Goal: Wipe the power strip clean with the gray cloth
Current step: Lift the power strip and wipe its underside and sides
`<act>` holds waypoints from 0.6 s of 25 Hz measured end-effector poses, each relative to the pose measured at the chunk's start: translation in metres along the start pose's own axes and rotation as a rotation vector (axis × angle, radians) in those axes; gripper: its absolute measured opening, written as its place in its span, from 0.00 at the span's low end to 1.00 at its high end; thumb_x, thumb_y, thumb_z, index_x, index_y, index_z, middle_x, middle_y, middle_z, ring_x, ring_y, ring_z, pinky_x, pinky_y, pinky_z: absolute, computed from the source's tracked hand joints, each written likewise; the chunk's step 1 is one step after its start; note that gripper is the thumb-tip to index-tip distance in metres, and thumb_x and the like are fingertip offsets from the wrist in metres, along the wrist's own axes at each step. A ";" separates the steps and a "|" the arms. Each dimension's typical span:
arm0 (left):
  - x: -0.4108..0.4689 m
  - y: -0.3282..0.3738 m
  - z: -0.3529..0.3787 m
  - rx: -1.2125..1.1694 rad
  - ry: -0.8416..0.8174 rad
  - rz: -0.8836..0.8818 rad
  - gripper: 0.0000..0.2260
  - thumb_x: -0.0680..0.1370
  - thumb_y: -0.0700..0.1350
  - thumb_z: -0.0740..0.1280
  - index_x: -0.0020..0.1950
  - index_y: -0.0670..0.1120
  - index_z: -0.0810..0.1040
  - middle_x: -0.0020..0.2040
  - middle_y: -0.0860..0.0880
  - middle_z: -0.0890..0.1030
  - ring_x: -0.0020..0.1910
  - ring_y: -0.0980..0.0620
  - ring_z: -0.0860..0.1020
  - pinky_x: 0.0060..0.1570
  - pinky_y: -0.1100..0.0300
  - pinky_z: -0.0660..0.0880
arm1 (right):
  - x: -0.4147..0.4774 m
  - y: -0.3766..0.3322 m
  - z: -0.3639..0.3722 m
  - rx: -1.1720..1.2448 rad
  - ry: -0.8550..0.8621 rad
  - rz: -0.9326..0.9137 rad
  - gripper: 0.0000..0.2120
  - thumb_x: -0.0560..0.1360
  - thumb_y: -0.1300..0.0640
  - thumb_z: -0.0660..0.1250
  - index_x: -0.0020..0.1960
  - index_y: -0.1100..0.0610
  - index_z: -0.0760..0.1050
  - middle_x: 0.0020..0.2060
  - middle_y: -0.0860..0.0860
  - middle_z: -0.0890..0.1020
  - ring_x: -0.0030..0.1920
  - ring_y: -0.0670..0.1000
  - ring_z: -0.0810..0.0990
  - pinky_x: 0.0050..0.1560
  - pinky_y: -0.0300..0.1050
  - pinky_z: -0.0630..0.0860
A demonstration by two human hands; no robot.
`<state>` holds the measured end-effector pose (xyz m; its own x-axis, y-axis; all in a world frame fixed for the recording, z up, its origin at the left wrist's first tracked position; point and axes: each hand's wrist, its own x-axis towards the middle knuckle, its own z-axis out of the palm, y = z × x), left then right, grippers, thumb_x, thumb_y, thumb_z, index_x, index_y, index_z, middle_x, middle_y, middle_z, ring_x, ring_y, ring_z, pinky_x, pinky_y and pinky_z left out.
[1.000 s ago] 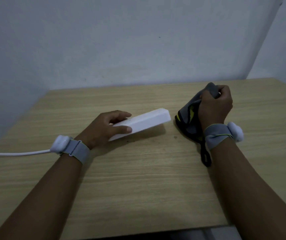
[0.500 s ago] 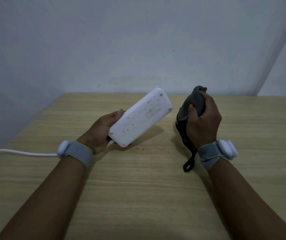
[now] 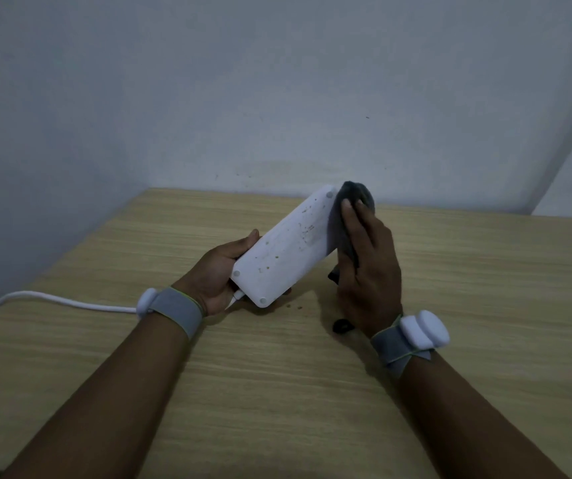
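Gray cloth (image 3: 357, 197) now on power strip (image 3: 284, 257) (speckled underside)

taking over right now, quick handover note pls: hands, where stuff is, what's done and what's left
Left hand: grips the power strip at its cord end, tilted up from the table, speckled face toward the camera.
Right hand: holds the gray cloth against the strip's far end.
The cord trails left across the table.
Done: strip picked up, cloth in contact.
Left: specks cover most of that face; wipe toward the cord end, then probably the other sides.
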<state>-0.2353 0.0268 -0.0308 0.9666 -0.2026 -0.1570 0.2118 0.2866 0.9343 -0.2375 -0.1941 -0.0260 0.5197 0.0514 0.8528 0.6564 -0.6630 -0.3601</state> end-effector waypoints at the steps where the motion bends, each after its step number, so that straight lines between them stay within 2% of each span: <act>1: -0.001 0.000 0.001 0.015 -0.011 0.000 0.26 0.75 0.59 0.63 0.64 0.42 0.78 0.69 0.33 0.71 0.66 0.27 0.68 0.61 0.40 0.70 | -0.001 -0.002 0.002 -0.033 -0.021 -0.051 0.25 0.75 0.66 0.61 0.72 0.59 0.66 0.72 0.60 0.68 0.73 0.60 0.65 0.72 0.44 0.63; 3: -0.004 -0.001 0.004 0.036 -0.038 0.008 0.28 0.75 0.61 0.64 0.66 0.41 0.76 0.69 0.31 0.69 0.64 0.29 0.67 0.67 0.33 0.58 | -0.002 -0.006 0.009 -0.093 -0.062 -0.162 0.24 0.76 0.67 0.61 0.72 0.60 0.67 0.73 0.61 0.66 0.75 0.62 0.59 0.73 0.59 0.61; 4: -0.004 -0.001 0.004 0.040 -0.051 0.018 0.29 0.74 0.61 0.64 0.66 0.41 0.76 0.67 0.31 0.69 0.62 0.32 0.67 0.66 0.32 0.55 | -0.002 -0.005 0.011 -0.127 -0.075 -0.198 0.23 0.77 0.66 0.60 0.72 0.60 0.67 0.73 0.61 0.65 0.76 0.63 0.58 0.72 0.63 0.61; 5: -0.004 0.000 0.004 0.043 -0.062 0.027 0.29 0.74 0.61 0.65 0.65 0.40 0.76 0.64 0.33 0.71 0.60 0.33 0.68 0.64 0.34 0.57 | -0.001 -0.004 0.012 -0.159 -0.087 -0.221 0.22 0.78 0.64 0.58 0.72 0.60 0.66 0.73 0.60 0.65 0.76 0.64 0.57 0.72 0.64 0.61; 8: -0.006 0.003 0.003 0.043 -0.127 0.034 0.25 0.75 0.60 0.64 0.61 0.42 0.80 0.53 0.37 0.82 0.47 0.35 0.81 0.52 0.45 0.77 | 0.000 0.002 0.014 -0.198 -0.104 -0.228 0.23 0.79 0.60 0.56 0.74 0.58 0.63 0.75 0.59 0.63 0.77 0.63 0.54 0.72 0.65 0.59; 9: -0.007 0.004 0.003 0.038 -0.155 0.025 0.25 0.75 0.60 0.64 0.61 0.42 0.80 0.51 0.39 0.83 0.46 0.36 0.83 0.45 0.49 0.80 | 0.001 0.004 0.013 -0.190 -0.102 -0.203 0.23 0.79 0.60 0.56 0.74 0.58 0.62 0.75 0.58 0.61 0.77 0.63 0.53 0.72 0.65 0.59; 12: -0.009 0.004 0.007 0.069 -0.156 0.009 0.25 0.75 0.61 0.64 0.61 0.43 0.80 0.51 0.40 0.83 0.46 0.37 0.82 0.39 0.52 0.79 | 0.003 0.007 0.012 -0.159 -0.091 -0.124 0.24 0.80 0.59 0.55 0.75 0.58 0.60 0.76 0.59 0.60 0.77 0.63 0.52 0.73 0.64 0.60; 15: -0.008 0.004 0.008 0.060 -0.158 0.016 0.24 0.76 0.60 0.62 0.60 0.43 0.81 0.47 0.40 0.84 0.43 0.37 0.82 0.34 0.55 0.79 | -0.003 -0.002 0.020 -0.208 -0.126 -0.237 0.23 0.81 0.56 0.54 0.74 0.59 0.62 0.75 0.59 0.62 0.77 0.64 0.53 0.74 0.64 0.57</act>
<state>-0.2433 0.0218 -0.0228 0.9340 -0.3449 -0.0937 0.1826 0.2352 0.9546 -0.2295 -0.1774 -0.0353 0.4382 0.3057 0.8453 0.6481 -0.7591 -0.0614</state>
